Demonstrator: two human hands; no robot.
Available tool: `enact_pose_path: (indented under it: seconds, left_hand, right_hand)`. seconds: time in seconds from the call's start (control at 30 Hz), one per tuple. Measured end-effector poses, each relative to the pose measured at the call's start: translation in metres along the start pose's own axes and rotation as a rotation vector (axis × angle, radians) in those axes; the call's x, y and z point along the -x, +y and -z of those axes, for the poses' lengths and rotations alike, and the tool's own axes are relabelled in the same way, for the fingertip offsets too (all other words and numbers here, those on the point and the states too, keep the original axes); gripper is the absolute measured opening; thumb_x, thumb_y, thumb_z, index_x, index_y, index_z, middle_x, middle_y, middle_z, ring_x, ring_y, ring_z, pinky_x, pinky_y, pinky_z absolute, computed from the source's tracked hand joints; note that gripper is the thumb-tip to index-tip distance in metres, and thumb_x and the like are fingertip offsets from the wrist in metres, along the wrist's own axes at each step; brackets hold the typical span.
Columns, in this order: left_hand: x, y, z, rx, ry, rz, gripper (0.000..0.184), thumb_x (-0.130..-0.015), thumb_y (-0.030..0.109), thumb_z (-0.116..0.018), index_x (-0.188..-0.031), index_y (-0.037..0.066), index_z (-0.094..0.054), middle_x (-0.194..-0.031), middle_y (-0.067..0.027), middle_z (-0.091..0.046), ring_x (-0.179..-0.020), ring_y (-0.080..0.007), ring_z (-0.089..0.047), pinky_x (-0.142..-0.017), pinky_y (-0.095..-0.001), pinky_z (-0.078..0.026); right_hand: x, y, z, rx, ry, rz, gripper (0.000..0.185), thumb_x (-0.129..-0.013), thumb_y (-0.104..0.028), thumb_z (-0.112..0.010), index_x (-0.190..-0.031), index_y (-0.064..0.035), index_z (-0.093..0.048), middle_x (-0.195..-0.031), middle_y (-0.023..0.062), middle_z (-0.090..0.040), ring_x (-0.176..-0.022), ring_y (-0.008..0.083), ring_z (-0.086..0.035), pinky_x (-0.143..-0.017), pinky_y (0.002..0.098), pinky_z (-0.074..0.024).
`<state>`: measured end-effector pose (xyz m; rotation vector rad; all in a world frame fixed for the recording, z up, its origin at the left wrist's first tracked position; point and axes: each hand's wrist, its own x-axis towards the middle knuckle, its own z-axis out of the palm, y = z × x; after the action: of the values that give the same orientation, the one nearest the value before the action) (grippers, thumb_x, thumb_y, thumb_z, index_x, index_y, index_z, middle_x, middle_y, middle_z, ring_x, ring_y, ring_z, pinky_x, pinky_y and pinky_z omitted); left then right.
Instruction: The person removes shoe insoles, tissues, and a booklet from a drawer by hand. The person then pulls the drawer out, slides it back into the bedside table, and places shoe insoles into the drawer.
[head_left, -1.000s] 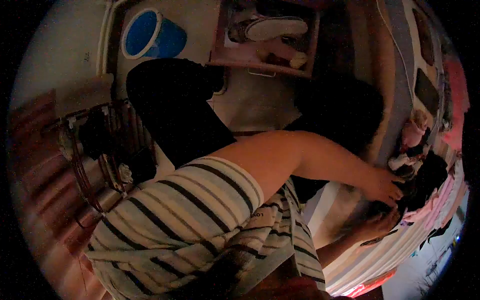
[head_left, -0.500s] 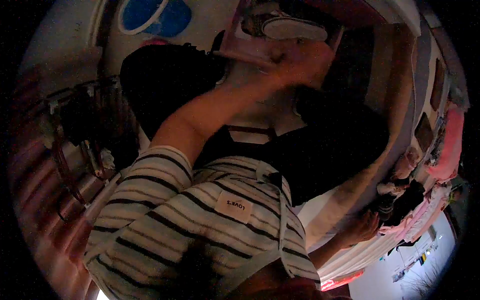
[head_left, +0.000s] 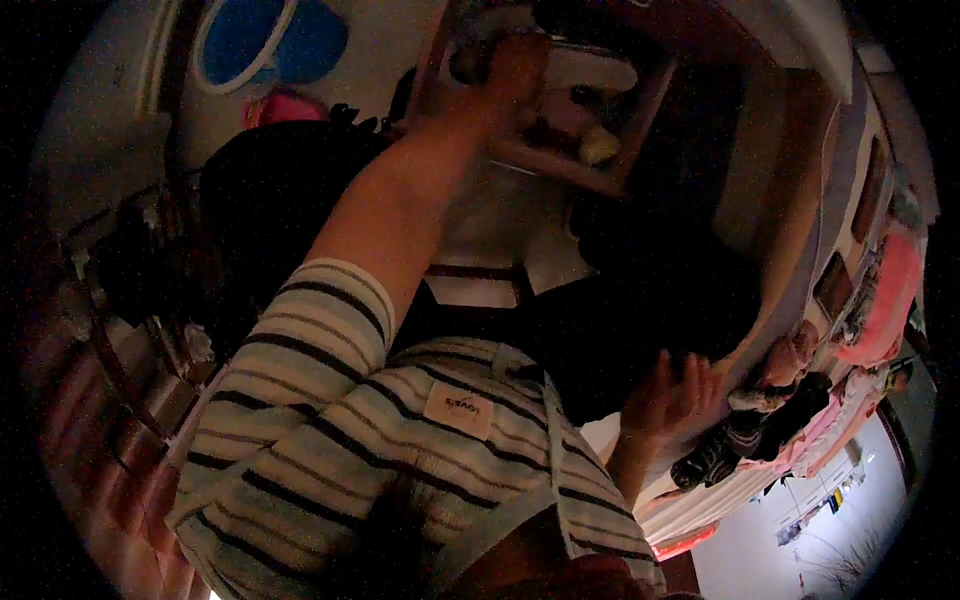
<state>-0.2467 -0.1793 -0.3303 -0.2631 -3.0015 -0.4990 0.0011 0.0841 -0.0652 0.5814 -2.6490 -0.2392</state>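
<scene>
1. Currently, the left hand (head_left: 518,75) is down inside the drawer (head_left: 648,130), at the far end of an outstretched bare forearm.
2. Its fingers are dark and blurred, so I cannot tell whether they are spread, pressed together or pinching something.
3. Just beside that hand, on its right, lies a pale oblong item (head_left: 598,72) shaped like a shoe sole; whether the two touch is unclear.
4. Nearer the drawer's front corner sits a small yellowish item (head_left: 600,146), a little apart from the left hand.
5. The right hand (head_left: 672,402) is well apart from the drawer, its fingers loosely parted and slightly curled, by the dark trousers (head_left: 650,290) and the bed's edge.
6. Near the right hand, on the bed (head_left: 655,520), lie a dark patterned cloth (head_left: 703,463) and a black cloth (head_left: 803,405), with pink fabric (head_left: 885,300) farther off.
7. Beyond the left knee, outside the drawer, are a blue bucket (head_left: 315,40) and a pink object (head_left: 285,108).
</scene>
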Motion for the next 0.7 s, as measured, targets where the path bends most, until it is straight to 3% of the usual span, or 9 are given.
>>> enact_pose_path:
  seconds: [0.1, 0.23, 0.33, 0.43, 0.53, 0.63, 0.7]
  left_hand:
    - [0.0, -0.004, -0.001, -0.08, 0.088, -0.014, 0.038, -0.058, 0.002, -0.059, -0.095, 0.01, -0.058, -0.084, -0.0108, -0.058, -0.078, -0.0282, -0.057, -0.063, -0.0403, -0.047]
    - [0.006, -0.014, -0.004, -0.046, 0.122, -0.105, 0.038, -0.061, 0.003, -0.056, -0.098, 0.013, -0.058, -0.084, -0.0101, -0.058, -0.081, -0.0272, -0.056, -0.065, -0.0389, -0.047]
    - [0.012, -0.024, 0.001, 0.075, 0.082, -0.291, 0.036, -0.066, 0.005, -0.053, -0.1, 0.017, -0.057, -0.09, -0.0098, -0.057, -0.085, -0.028, -0.055, -0.069, -0.0391, -0.046]
    - [0.02, -0.014, 0.038, 0.05, -0.243, -0.305, 0.033, -0.071, 0.008, -0.051, -0.101, 0.018, -0.056, -0.098, -0.0098, -0.056, -0.09, -0.0281, -0.054, -0.073, -0.0399, -0.046]
    - [0.021, -0.014, 0.037, 0.172, -0.192, -0.361, 0.029, -0.074, 0.009, -0.048, -0.1, 0.017, -0.055, -0.1, -0.0094, -0.055, -0.094, -0.0288, -0.052, -0.075, -0.04, -0.046]
    - [0.026, 0.004, 0.065, 0.042, -0.079, -0.493, 0.025, -0.074, 0.011, -0.047, -0.098, 0.017, -0.055, -0.101, -0.0086, -0.055, -0.097, -0.0289, -0.051, -0.08, -0.0394, -0.044]
    - [0.028, 0.011, 0.082, -0.285, -0.001, -0.582, 0.026, -0.074, 0.012, -0.048, -0.098, 0.016, -0.055, -0.101, -0.0083, -0.055, -0.1, -0.0295, -0.049, -0.084, -0.0398, -0.042]
  right_hand:
    - [-0.025, -0.021, -0.02, -0.228, -0.073, 0.02, 0.016, -0.082, -0.008, -0.05, -0.095, -0.0103, -0.058, -0.109, 0.0093, -0.049, -0.1, 0.028, -0.048, -0.088, 0.0485, -0.0347]
    - [-0.064, -0.033, -0.039, -0.433, -0.151, 0.057, 0.023, -0.075, -0.006, -0.056, -0.097, -0.0094, -0.057, -0.11, 0.0077, -0.049, -0.102, 0.0262, -0.047, -0.09, 0.046, -0.034]
    - [-0.095, -0.041, -0.057, -0.476, -0.23, 0.051, 0.029, -0.071, -0.006, -0.059, -0.099, -0.0092, -0.056, -0.11, 0.0076, -0.048, -0.103, 0.0257, -0.047, -0.091, 0.0438, -0.0339]
    - [-0.117, -0.046, -0.077, -0.421, -0.284, 0.002, 0.033, -0.069, -0.008, -0.06, -0.102, -0.0091, -0.054, -0.112, 0.0091, -0.048, -0.104, 0.0274, -0.046, -0.091, 0.0424, -0.0342]
    - [-0.132, -0.056, -0.102, -0.425, -0.303, -0.077, 0.038, -0.068, -0.011, -0.063, -0.105, -0.0087, -0.052, -0.113, 0.0121, -0.047, -0.104, 0.0301, -0.045, -0.089, 0.0415, -0.0348]
    - [-0.137, -0.078, -0.142, -0.436, -0.226, -0.136, 0.043, -0.067, -0.014, -0.064, -0.107, -0.0082, -0.05, -0.113, 0.0144, -0.046, -0.105, 0.0317, -0.044, -0.087, 0.041, -0.0363]
    - [-0.139, -0.092, -0.175, -0.395, -0.169, -0.147, 0.045, -0.066, -0.015, -0.065, -0.108, -0.0081, -0.05, -0.113, 0.015, -0.046, -0.105, 0.0322, -0.044, -0.085, 0.0411, -0.0375]
